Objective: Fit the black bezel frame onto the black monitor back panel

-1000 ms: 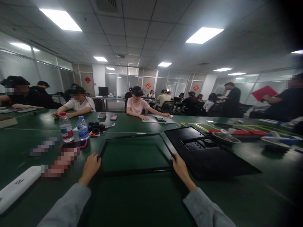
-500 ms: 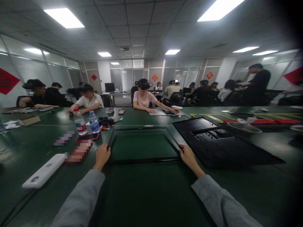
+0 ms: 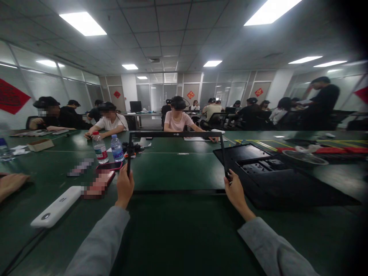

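A thin black monitor bezel (image 3: 176, 134), a see-through rectangular frame with a small pale logo on its top bar, is tilted up in front of me. Around its left side bar, the fingers of my left hand (image 3: 125, 188) are closed. My right hand (image 3: 235, 193) grips the opposite side bar, with the thumb toward the inside. The bezel's lower bar lies low, near the tabletop; I cannot tell whether it touches. To the right of my right hand lies a large black plastic panel (image 3: 283, 182) with a recessed section, flat on the table.
On the green table (image 3: 172, 237), a white power bank (image 3: 57, 207) with a cable, phones and two bottles (image 3: 100, 147) stand left. A glass-like bowl (image 3: 304, 157) sits far right. Another person's hand (image 3: 13, 185) rests at the left edge. A person (image 3: 178, 117) sits opposite.
The bezel's far bar has risen, so the frame stands more upright. Both my hands keep hold of its sides. Another person's hand has come into view at the left, and the view has shifted slightly.
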Tool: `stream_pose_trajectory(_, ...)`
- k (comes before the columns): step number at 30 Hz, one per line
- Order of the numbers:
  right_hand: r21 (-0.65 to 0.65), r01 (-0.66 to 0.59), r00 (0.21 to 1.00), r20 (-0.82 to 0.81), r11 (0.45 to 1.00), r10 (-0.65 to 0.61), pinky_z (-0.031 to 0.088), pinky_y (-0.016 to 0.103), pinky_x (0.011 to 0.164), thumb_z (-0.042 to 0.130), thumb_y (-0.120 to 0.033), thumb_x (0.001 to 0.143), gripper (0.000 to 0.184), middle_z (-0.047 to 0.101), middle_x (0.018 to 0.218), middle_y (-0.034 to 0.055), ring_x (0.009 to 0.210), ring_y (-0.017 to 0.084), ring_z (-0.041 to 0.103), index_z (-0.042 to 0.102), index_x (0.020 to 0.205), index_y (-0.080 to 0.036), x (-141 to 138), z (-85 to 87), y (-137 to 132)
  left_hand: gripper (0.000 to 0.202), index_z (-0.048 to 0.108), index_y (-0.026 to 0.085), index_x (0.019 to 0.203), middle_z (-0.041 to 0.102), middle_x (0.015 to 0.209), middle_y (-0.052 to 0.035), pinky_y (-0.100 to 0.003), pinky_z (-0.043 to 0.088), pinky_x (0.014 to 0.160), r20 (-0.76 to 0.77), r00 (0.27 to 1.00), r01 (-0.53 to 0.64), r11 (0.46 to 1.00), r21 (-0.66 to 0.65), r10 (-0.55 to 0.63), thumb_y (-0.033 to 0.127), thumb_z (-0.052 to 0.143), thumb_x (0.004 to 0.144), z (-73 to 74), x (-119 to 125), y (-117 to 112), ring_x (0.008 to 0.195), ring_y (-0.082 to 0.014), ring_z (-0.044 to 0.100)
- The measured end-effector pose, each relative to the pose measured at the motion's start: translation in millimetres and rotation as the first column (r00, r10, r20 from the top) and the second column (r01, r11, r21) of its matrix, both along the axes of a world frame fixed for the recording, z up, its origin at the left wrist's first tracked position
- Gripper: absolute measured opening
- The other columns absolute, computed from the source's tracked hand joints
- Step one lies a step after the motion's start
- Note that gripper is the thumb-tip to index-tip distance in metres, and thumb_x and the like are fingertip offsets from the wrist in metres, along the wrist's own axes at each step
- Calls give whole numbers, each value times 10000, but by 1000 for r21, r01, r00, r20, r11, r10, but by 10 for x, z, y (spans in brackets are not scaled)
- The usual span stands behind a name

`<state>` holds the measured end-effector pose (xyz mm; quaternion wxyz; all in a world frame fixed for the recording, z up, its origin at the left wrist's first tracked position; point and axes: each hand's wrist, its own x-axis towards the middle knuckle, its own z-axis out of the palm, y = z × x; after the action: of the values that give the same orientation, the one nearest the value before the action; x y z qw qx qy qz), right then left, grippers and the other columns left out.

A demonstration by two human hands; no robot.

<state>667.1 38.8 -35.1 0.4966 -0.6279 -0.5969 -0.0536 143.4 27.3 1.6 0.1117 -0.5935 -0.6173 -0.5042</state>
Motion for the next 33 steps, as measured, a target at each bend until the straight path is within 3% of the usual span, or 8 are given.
stream_pose_trajectory(4,-13,-23,1000,6,1000,23,453,498,1075,316,-547,1001,656,604,1279,248,1214,339,578,494,1418,-74,-27,9,-9,531,349,121,1536,502,1527,-226,-489,413,1178,62,998,-32,999,43,30,378,275,1077,4,18,-25,1460,-297,465)
stream_pose_trajectory(7,-28,-23,1000,6,999,23,468,489,1054,328,-561,1002,637,615,1267,224,1197,335,587,500,1412,-105,-33,20,-23,539,316,137,1550,537,1496,-218,-484,441,1151,76,997,-27,1000,9,26,393,283,1077,-29,11,-9,1416,-298,517)
stream_pose_trajectory(12,-74,-24,1000,-10,997,23,508,459,970,435,-532,968,664,646,1148,180,1017,299,633,450,1472,-100,-51,50,-71,522,414,111,1497,593,1419,-207,-474,464,1113,58,998,1,999,-32,1,385,293,1069,-37,-12,23,1326,-308,578)
stream_pose_trajectory(14,-64,-25,1000,-4,998,25,507,454,972,434,-494,966,659,645,1158,183,1032,298,634,433,1486,-89,-42,38,-72,527,441,105,1492,594,1418,-206,-477,452,1119,16,1000,-6,999,-47,7,377,304,1062,-34,-20,35,1327,-314,566)
stream_pose_trajectory(17,-60,-28,999,33,998,30,495,465,1000,420,-423,959,563,648,1178,192,1077,305,627,516,1408,-97,4,-19,-34,520,508,105,1464,601,1424,-195,-486,414,1149,-93,995,-43,993,-108,33,362,328,1049,-52,-38,55,1352,-324,528)
stream_pose_trajectory(23,-180,0,984,177,984,33,501,458,977,497,-294,875,360,677,1070,176,1036,308,633,697,1133,-143,142,-193,115,457,639,123,1352,663,1360,-182,-499,440,1090,-263,965,-136,895,-424,22,300,384,1017,-163,-108,80,1341,-331,527)
stream_pose_trajectory(28,-263,68,962,273,962,6,485,442,963,544,-256,863,316,682,1025,165,1018,304,624,746,1073,-134,190,-270,167,431,663,113,1325,632,1429,-178,-492,446,1081,-280,960,-133,841,-524,-23,271,430,998,-225,-143,101,1405,-331,468)
stream_pose_trajectory(33,-266,111,957,290,958,-30,464,433,971,581,-238,849,289,669,1050,170,1021,303,616,756,1055,-136,179,-278,161,402,671,161,1318,662,1397,-143,-418,457,1056,-267,963,-134,804,-580,-32,278,459,997,-225,-162,135,1358,-296,524)
